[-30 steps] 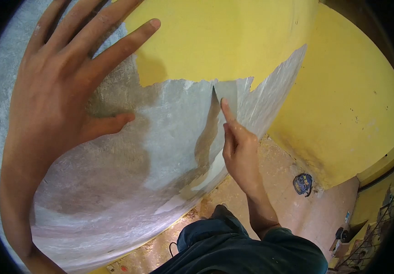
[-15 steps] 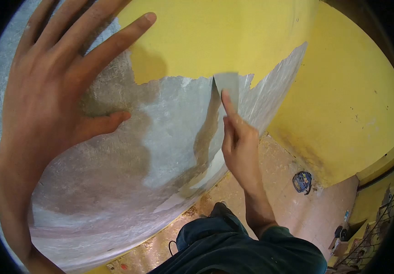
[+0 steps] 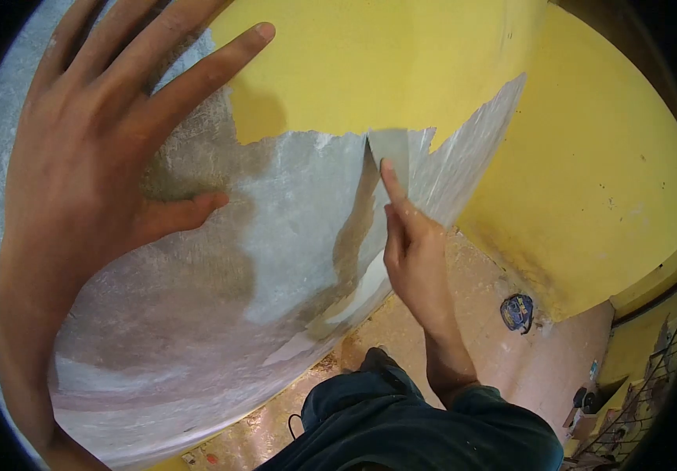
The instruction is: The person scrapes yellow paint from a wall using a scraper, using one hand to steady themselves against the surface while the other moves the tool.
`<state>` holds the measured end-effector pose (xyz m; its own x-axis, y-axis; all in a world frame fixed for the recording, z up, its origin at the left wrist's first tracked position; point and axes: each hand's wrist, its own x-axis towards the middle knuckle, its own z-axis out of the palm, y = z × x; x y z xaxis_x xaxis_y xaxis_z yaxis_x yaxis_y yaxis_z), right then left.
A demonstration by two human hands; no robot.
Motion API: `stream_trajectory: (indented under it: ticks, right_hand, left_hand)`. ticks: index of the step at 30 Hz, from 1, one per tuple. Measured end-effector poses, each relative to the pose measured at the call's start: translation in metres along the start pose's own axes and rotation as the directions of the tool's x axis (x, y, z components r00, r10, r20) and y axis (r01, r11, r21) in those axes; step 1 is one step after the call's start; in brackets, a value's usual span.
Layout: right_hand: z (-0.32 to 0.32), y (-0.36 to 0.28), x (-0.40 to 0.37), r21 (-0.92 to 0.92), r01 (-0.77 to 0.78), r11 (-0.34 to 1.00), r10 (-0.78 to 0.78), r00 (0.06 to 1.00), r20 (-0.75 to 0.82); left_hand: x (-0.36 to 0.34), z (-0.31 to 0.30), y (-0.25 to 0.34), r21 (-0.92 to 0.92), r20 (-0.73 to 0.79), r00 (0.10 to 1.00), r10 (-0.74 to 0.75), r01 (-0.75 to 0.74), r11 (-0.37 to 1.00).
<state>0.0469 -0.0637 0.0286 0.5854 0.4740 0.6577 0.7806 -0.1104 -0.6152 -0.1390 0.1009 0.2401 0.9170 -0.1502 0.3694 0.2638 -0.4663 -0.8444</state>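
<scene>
My left hand (image 3: pixel 87 157) is spread on or close against the wall at the left, fingers apart and holding nothing. In my right hand (image 3: pixel 415 251) is a scraper (image 3: pixel 392 144) with a wide, flat blade. My index finger lies along the blade, and its handle is hidden in my fist. The blade's top edge meets the ragged border between the yellow paint (image 3: pixel 354 63) above and the bare grey wall surface (image 3: pixel 291 204) below. Dark shadows of my hands fall across the grey part.
A second yellow wall (image 3: pixel 589 157) stands to the right, stained along its base. On the tiled floor (image 3: pixel 487 369) lies a blue and black object (image 3: pixel 516 313), perhaps a bag. Several small items and a wire rack (image 3: pixel 640 400) are at the lower right.
The scraper's blade sits very slightly lower on the wall. My left hand appears a little further right in view. Both hands keep the same pose.
</scene>
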Motion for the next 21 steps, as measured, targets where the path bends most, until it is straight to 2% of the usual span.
stream_trajectory:
  ticks: [10,11,15,21]
  right_hand:
    - [0.002,-0.004,-0.008,0.034,-0.019,0.999,0.018,1.0,0.025]
    - [0.003,-0.003,-0.006,0.056,-0.016,0.998,0.016,1.0,0.012]
    - [-0.003,-0.011,0.009,0.05,-0.007,0.999,0.008,1.0,-0.017]
    - [0.009,-0.004,-0.01,0.101,0.023,0.995,-0.02,0.999,-0.027]
  left_hand:
    - [-0.013,0.009,-0.007,-0.005,-0.012,1.0,-0.005,0.005,1.0]
    - [0.006,-0.001,0.003,0.003,-0.015,1.0,-0.013,0.013,1.0]
    - [0.004,-0.003,-0.002,0.0,-0.019,1.0,0.003,-0.003,1.0]
    - [0.015,-0.007,0.003,0.019,-0.04,0.999,-0.004,0.004,1.0]
